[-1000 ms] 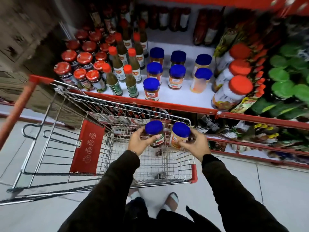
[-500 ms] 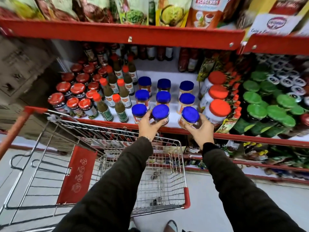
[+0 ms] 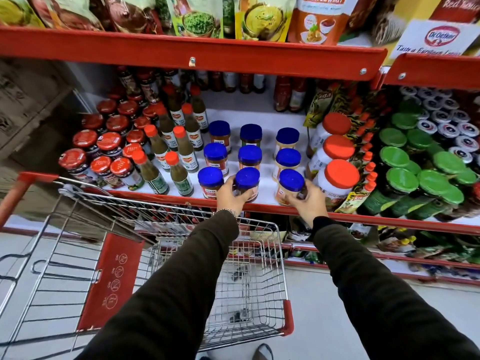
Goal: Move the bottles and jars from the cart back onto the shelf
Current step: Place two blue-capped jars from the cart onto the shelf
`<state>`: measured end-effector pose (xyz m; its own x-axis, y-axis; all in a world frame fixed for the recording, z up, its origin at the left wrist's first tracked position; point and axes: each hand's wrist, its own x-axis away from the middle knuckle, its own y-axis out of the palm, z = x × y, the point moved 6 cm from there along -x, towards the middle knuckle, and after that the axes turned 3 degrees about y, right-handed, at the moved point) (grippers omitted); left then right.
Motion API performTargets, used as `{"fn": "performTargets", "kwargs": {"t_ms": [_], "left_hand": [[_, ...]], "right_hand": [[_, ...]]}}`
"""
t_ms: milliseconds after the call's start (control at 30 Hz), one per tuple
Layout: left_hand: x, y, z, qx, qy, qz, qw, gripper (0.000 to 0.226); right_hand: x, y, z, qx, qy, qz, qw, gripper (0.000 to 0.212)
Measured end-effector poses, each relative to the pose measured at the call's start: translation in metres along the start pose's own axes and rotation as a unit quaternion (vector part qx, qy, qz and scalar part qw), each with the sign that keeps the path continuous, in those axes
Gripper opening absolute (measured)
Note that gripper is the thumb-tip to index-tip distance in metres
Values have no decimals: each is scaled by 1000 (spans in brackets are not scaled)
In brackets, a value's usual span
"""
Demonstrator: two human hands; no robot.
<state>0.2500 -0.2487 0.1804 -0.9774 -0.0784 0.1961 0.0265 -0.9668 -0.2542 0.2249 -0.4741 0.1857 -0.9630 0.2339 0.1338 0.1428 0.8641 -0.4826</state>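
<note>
Blue lids mark the two jars being put back: the left hand (image 3: 232, 197) is wrapped around the left jar (image 3: 246, 183), and the right hand (image 3: 307, 203) is curled around the right jar (image 3: 289, 187). Both jars sit at the front edge of the shelf (image 3: 259, 207), apparently resting on it, each at the head of a column of matching blue-lidded jars (image 3: 250, 155). Set there, they seem meant to fill the empty front spots so the rows read complete from the aisle. The fingers close on the jar bodies below the lids, which keeps the jars upright while they settle.

A second ago both jars were held low over the cart (image 3: 246, 281), just lifted out of it. Half a second ago they were raised level with the shelf lip, not yet over the white surface. Now they stand in line with the front jar (image 3: 211, 181) to their left, and the view has tipped up toward the pouches (image 3: 262, 16) overhead. No bottle or jar shows in the visible part of the cart, so this looks like the last pair; release is what remains.
</note>
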Motion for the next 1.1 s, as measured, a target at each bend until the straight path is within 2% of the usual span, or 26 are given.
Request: {"fn": "performTargets", "kwargs": {"t_ms": [133, 300, 467, 567, 667, 800, 1000, 1100], "left_hand": [[2, 3, -2, 23, -16, -10, 1000, 66], [17, 2, 3, 3, 27, 2, 1000, 74], [44, -8, 16, 50, 81, 32, 995, 62], [55, -23, 34, 6, 158, 37, 987, 55], [59, -48, 51, -58, 236, 43, 969, 51], [55, -93, 58, -141, 277, 83, 947, 50], [41, -169, 49, -190, 266, 152, 933, 52], [33, -203, 41, -151, 251, 182, 939, 57]], "right_hand": [[3, 2, -1, -2, 8, -3, 1000, 56], [24, 4, -19, -16, -38, 21, 999, 80], [52, 6, -47, 51, -121, 120, 984, 69], [61, 18, -73, 104, -171, 137, 970, 63], [64, 36, -102, 128, -207, 135, 961, 61], [62, 67, -131, 118, -216, 116, 962, 60], [59, 126, -166, 87, -219, 56, 970, 63], [54, 154, -181, 53, -208, 26, 976, 68]]}}
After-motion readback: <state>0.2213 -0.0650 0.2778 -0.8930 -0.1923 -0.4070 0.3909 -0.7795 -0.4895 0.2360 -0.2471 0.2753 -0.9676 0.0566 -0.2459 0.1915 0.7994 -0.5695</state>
